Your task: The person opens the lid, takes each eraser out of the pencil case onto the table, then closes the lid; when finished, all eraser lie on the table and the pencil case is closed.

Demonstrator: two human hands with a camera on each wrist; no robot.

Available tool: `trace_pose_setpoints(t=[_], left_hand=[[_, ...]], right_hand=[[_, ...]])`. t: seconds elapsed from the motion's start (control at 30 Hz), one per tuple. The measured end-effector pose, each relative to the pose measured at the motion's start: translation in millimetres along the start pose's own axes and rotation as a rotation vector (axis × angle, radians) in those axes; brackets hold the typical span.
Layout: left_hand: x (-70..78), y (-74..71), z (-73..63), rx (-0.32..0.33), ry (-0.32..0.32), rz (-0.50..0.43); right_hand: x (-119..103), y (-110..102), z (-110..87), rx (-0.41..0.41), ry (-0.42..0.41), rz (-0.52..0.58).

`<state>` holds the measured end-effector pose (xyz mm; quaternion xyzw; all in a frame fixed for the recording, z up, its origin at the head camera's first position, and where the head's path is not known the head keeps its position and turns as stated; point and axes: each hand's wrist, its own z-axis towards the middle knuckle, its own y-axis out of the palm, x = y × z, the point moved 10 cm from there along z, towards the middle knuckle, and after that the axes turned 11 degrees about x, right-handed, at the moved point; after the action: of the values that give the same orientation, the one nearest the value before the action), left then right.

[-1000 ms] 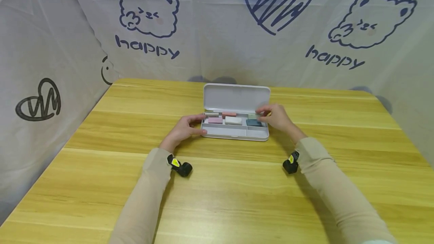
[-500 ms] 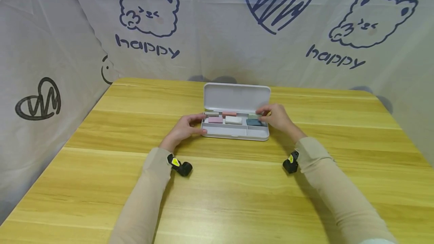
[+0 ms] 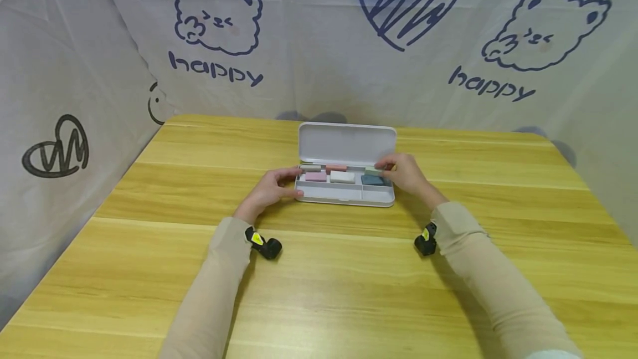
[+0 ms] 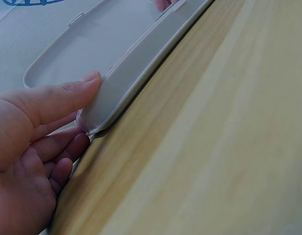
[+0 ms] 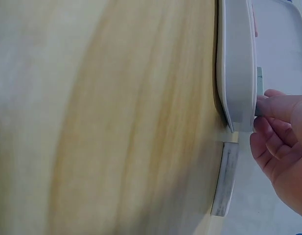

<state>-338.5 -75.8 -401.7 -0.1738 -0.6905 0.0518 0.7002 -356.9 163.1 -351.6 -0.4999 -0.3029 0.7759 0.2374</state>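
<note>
A white pencil case (image 3: 349,201) lies with its lid (image 3: 348,143) raised at the back. My left hand (image 3: 269,188) grips its left end, the thumb on the front corner and the other fingers around the end. At the right end of the case, my right hand (image 3: 407,173) pinches a pale green eraser (image 3: 371,171) between thumb and fingers; the hand hides part of it. Beside that is a dark blue eraser (image 3: 370,180). Pink (image 3: 315,177), white (image 3: 342,177), coral (image 3: 336,168) and grey-green (image 3: 310,168) eraser-like blocks sit in the rear compartment.
Two front compartments (image 3: 329,189) of the case lie below the blocks. The wooden table (image 3: 324,281) extends around the case. A patterned white cloth (image 3: 309,60) hangs behind the table's far edge. Each wrist wears a small black camera (image 3: 271,248).
Almost nothing differs: both hands keep their places at the two ends of the case, and the blocks have not visibly moved.
</note>
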Motion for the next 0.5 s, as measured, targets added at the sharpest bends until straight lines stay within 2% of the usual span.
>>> trace_pose_setpoints(t=[0.27, 0.5], left_hand=[[2.0, 1.7, 0.1, -0.008, -0.002, 0.011], [1.5, 0.7, -0.5, -0.006, -0.004, -0.008]], right_hand=[[-3, -5, -2.8, 0.025, -0.056, -0.006], [-2, -12, -2.7, 0.043, -0.005, 0.040]])
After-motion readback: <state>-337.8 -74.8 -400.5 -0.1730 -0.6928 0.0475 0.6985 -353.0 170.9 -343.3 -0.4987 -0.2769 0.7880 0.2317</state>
